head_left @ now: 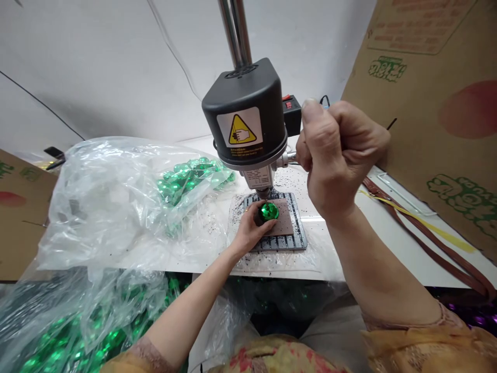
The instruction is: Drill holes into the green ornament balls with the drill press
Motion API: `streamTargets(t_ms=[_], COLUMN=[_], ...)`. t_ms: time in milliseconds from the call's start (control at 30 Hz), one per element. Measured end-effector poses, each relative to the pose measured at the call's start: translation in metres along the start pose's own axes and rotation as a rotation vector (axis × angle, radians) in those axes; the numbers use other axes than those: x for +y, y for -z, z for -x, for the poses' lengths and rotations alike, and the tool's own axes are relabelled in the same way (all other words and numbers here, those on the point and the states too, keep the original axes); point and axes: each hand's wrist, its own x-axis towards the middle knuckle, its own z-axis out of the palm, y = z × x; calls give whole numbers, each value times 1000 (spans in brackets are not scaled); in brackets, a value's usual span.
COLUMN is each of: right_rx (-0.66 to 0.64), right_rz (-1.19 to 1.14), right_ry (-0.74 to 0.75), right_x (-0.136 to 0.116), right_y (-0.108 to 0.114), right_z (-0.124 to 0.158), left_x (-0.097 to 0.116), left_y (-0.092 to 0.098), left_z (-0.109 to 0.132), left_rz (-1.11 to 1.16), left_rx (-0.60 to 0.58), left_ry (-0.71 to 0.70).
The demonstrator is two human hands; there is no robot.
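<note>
A small drill press (248, 119) with a black head and a yellow warning label stands in the middle. Under its chuck, my left hand (252, 224) grips a shiny green faceted ball (269, 211) between thumb and fingers. That ball rests on a brown square board (285, 223) lying on the slotted metal base (300, 233). My right hand (337, 150) is closed in a fist at the right side of the drill head, by the feed lever (291, 156); most of the lever is hidden behind the hand.
A clear plastic bag (97, 197) with green balls (190, 178) lies on the white table at left. More green balls (89, 331) fill a bag below the table edge. Cardboard boxes (435, 67) flank both sides. Brown straps (427, 238) lie at right. Dark shavings surround the base.
</note>
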Motion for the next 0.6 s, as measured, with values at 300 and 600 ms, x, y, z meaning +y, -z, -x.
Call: streamTargets(t_ms=[300,600], right_rx=[19,66], right_rz=[-30,-78], right_ry=[58,194], right_x=[5,17], right_y=[2,9], right_z=[6,30], left_x=[-3,5], left_y=[-3,-4], left_z=[2,3], left_rz=[22,-38], left_rx=[1,22], left_ry=[13,-43])
